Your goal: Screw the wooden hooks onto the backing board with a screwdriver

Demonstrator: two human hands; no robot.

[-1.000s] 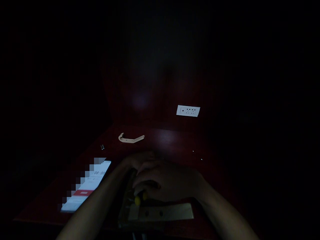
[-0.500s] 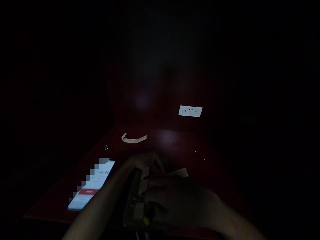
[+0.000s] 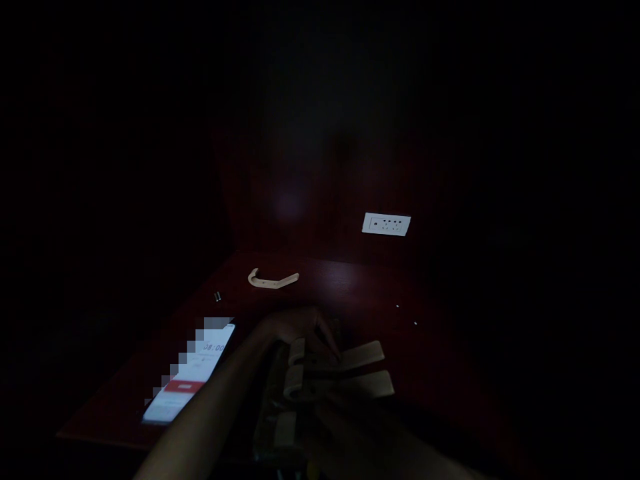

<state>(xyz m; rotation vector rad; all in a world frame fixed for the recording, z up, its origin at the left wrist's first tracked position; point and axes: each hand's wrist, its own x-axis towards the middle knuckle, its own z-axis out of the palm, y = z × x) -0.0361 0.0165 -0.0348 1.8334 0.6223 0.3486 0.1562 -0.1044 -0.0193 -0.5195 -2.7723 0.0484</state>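
Note:
In dim light, a dark board (image 3: 267, 427) lies near the table's front edge with pale wooden hooks on it. My left hand (image 3: 305, 327) reaches over the far end, its fingers bent down onto the far hook (image 3: 363, 355). Just nearer, a second hook (image 3: 367, 385) runs parallel to it, its curled end on the left. My right hand (image 3: 345, 423) is low beside this second hook, fingertips at its near side; shadow hides most of its fingers. Another pale wooden piece (image 3: 285, 429) shows at the board's near end.
A lit phone (image 3: 187, 380) lies left on the dark red table (image 3: 100, 413). Behind it are small metal pieces (image 3: 217, 297) and a loose wooden hook (image 3: 273, 283). Two tiny light bits (image 3: 415, 323) lie right. A white socket (image 3: 386, 224) is on the back wall.
My right hand has moved down toward me and uncovered the two parallel hooks. My left hand stays at the far hook. The whole view has shifted slightly.

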